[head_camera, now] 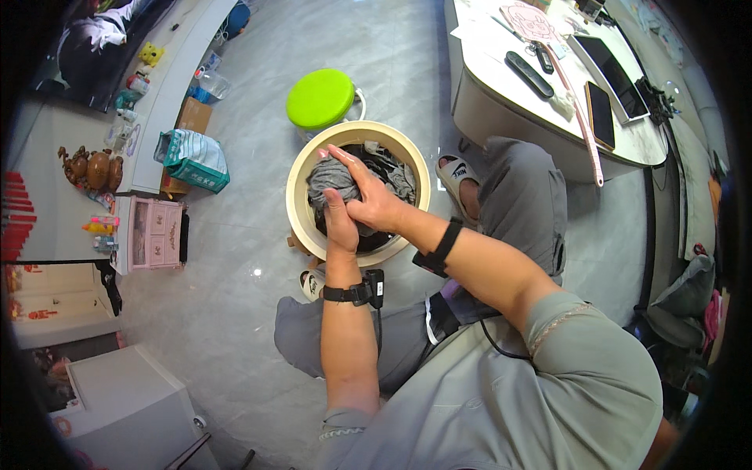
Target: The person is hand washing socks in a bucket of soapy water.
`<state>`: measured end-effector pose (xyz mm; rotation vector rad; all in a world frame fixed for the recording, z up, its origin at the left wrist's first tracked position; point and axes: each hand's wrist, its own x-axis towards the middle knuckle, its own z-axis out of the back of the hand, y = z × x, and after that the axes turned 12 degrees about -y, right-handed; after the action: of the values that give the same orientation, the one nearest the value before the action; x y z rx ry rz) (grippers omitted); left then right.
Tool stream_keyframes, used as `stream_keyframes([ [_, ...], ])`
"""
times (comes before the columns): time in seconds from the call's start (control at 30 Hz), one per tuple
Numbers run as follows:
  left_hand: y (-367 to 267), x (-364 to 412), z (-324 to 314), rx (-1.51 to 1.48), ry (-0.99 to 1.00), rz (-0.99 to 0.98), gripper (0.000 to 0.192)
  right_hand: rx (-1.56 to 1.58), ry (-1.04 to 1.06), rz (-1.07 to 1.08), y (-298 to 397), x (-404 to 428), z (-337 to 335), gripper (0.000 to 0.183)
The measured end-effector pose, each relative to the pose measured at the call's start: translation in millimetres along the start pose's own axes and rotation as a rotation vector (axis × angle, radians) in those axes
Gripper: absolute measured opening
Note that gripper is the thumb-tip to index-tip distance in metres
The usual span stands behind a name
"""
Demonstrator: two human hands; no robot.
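Note:
A cream plastic basin [422, 182] stands on the floor before me with wet-looking dark and grey clothes [388, 164] in it. Over the basin, a bunched grey cloth [332, 176] is pressed between both hands. My left hand [341, 229] grips its near side, thumb pointing up. From the right, my right hand [373, 202] lies over the cloth with fingers stretched along its far side. The two hands touch at the heel and thumb. The cloth's lower part is hidden behind them.
A lidded green-topped container [320, 98] stands just beyond the basin. To the right is a white table [482, 59] bearing a remote control [529, 74], a phone [599, 114] and a tablet [611, 76]. A teal-and-white bag [197, 161] and pink drawers [157, 232] are on the left.

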<state>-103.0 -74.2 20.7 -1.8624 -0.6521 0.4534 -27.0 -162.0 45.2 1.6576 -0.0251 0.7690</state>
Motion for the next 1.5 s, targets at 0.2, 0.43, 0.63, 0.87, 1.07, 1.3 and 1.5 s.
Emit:
stream_keyframes([
  [0.2,43,5,11,-0.513,-0.231,0.694,0.083,-0.24,-0.032,-0.258,-23,-46,9,0.034],
  [0.43,56,0,57,-0.582,-0.288,0.532,0.058,-0.326,0.108,-0.086,18,-39,-21,0.023],
  [0.63,45,16,26,-0.222,-0.539,0.523,0.057,-0.654,0.245,-0.401,-28,-2,-17,0.039],
  [0.87,39,4,-8,-0.221,-0.649,0.481,0.055,-0.653,0.01,-0.439,-51,-3,-3,0.038],
  [1.07,2,2,-7,0.229,-0.411,-0.115,0.04,-0.429,0.003,-0.127,-31,18,3,0.034],
  [1.3,13,3,-13,-0.118,-0.222,0.11,0.071,-0.329,-0.058,0.077,-20,-7,-6,0.048],
  [1.5,42,17,23,-0.771,-0.332,0.61,0.1,-0.424,-0.043,-0.079,-21,-42,-7,0.02],
])
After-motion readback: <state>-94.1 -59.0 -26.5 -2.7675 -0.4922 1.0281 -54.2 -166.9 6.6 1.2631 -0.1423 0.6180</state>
